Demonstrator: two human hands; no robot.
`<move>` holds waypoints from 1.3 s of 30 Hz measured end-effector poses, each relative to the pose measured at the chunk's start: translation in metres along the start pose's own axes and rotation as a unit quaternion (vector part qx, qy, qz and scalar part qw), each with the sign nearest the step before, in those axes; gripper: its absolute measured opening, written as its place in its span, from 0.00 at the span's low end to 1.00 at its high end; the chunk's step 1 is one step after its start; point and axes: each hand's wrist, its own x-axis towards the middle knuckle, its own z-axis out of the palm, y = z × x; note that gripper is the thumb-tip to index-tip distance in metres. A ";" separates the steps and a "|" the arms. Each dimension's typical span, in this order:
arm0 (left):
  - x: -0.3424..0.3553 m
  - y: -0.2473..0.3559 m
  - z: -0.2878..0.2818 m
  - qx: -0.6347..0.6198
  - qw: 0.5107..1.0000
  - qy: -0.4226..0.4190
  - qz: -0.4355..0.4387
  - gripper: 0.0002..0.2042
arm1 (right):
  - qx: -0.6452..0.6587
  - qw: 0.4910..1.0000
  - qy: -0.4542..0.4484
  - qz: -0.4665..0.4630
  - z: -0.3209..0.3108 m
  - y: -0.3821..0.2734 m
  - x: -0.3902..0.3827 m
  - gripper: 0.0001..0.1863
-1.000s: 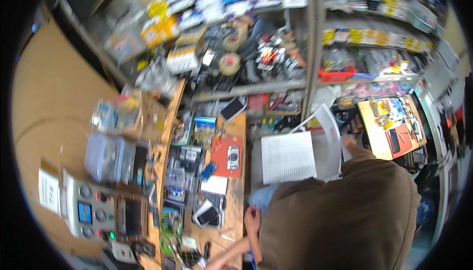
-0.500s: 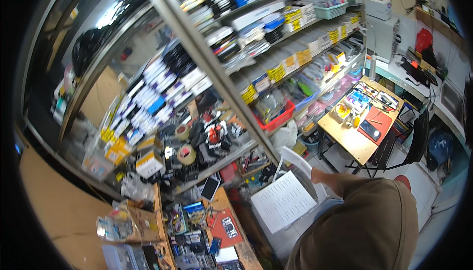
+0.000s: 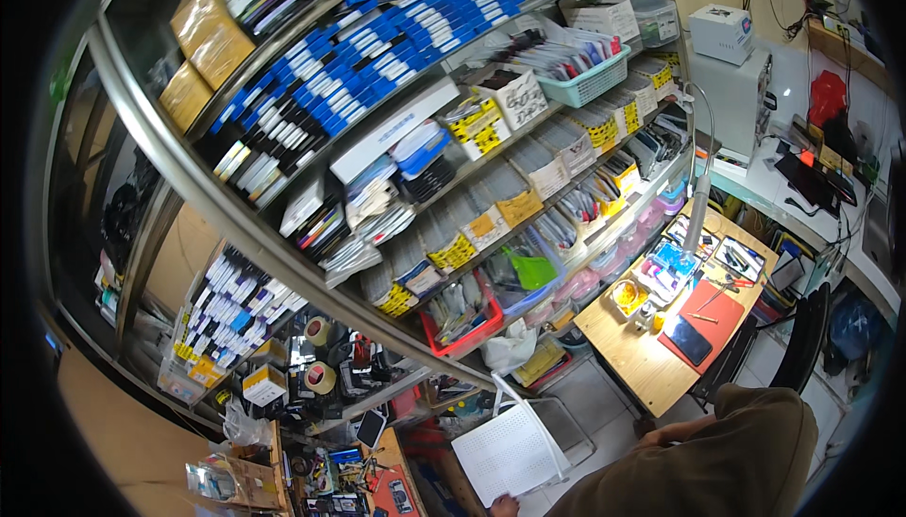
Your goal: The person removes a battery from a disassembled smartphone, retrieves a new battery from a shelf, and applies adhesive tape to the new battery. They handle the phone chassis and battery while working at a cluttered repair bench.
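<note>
A white chair [image 3: 510, 451] with a perforated seat stands at the bottom middle. At the near edge of its seat is my left hand [image 3: 505, 507], with fingers curled over the rim; the lower picture edge cuts off most of it. From a brown sleeve [image 3: 727, 456] at lower right comes my right hand [image 3: 659, 436], low beside the wooden table, to the right of the chair. Its fingers are too small and partly hidden to read, and I see nothing in it.
The lit wooden table [image 3: 651, 371] holds a phone [image 3: 689, 340] on a red mat, tools and small containers. A lamp [image 3: 697, 206] reaches over it. Shelves of blue boxes [image 3: 415, 36] and baskets fill the back. A cluttered workbench [image 3: 401, 465] lies at lower left.
My view has shifted, with more shelving showing and the chair lower. My right hand has left the chair's backrest. My left hand has come into view at the seat's edge.
</note>
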 end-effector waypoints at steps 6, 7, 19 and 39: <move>0.022 0.039 0.101 0.230 0.967 0.043 0.105 0.27 | 0.029 0.999 0.011 -0.024 -0.021 0.031 -0.021 0.29; 0.022 0.039 0.104 0.286 0.950 0.066 0.109 0.29 | 0.031 0.999 0.016 -0.029 -0.022 0.033 -0.021 0.28; 0.029 0.036 0.093 0.130 0.990 -0.053 -0.005 0.26 | 0.014 0.994 0.100 -0.033 -0.002 0.044 -0.030 0.20; 0.040 0.112 0.132 0.108 0.994 -0.025 0.016 0.22 | 0.302 0.755 0.512 -0.276 -0.285 0.005 -0.258 0.10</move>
